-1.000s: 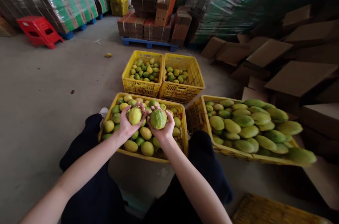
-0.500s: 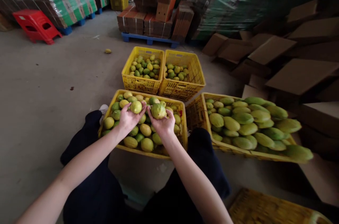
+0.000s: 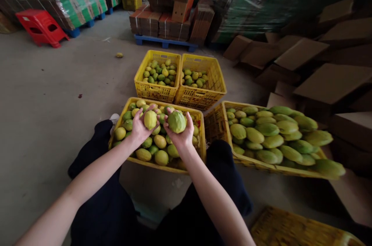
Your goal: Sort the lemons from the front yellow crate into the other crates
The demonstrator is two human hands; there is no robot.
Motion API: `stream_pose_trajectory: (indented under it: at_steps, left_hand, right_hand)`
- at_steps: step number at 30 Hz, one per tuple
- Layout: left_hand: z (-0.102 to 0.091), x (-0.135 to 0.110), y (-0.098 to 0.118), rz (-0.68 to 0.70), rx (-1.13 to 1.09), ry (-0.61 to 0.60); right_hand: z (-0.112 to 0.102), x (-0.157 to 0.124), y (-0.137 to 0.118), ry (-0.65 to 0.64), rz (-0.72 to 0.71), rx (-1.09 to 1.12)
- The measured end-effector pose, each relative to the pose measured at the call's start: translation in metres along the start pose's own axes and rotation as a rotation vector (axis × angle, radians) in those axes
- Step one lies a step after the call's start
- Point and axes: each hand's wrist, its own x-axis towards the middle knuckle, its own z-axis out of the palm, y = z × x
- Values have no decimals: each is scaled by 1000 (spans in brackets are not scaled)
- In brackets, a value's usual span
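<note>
Fruit, one per hand, both above the near crate [image 3: 162, 167]. Left hand [image 3: 139, 129]: palm up, fingers curled loosely round the yellow fruit [image 3: 150, 120], which sits at 1 o'clock from the palm. Right hand [image 3: 183, 138]: cupped under the green fruit [image 3: 176, 122], at 11 o'clock from its palm, thumb along the outer side. Key relation: green lies at 3 o'clock from yellow, near but apart. Long axis of yellow runs roughly 12–6; that of green cannot be told, outline nearly round. Loose fruit lies below both hands, about equally near each. Far crates at 12 [image 3: 155, 92] and 1 o'clock [image 3: 200, 99]; long crate [image 3: 252, 165] at 3, heaped.
</note>
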Motion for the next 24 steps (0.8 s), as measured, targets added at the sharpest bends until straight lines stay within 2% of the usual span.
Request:
stream_pose_trajectory:
  at_steps: [4,8,11,15,21,24]
  left_hand:
    - [-2,-3,4,33,235,-133]
    - [-8,-7,7,86,447,-364]
    - [-11,-7,8,77,500,-419]
    - [-9,-5,8,20,427,-299]
    - [-3,1,8,-94,13,18]
    - [-1,5,9,-92,-37,92]
  right_hand:
    - [1,-3,1,-178,49,-153]
    - [-5,-1,1,-381,89,-306]
    - [-8,0,0,-456,89,-340]
    - [-6,0,0,-406,103,-310]
    - [2,-1,5,-123,87,-69]
    - [4,0,1,-15,59,-2]
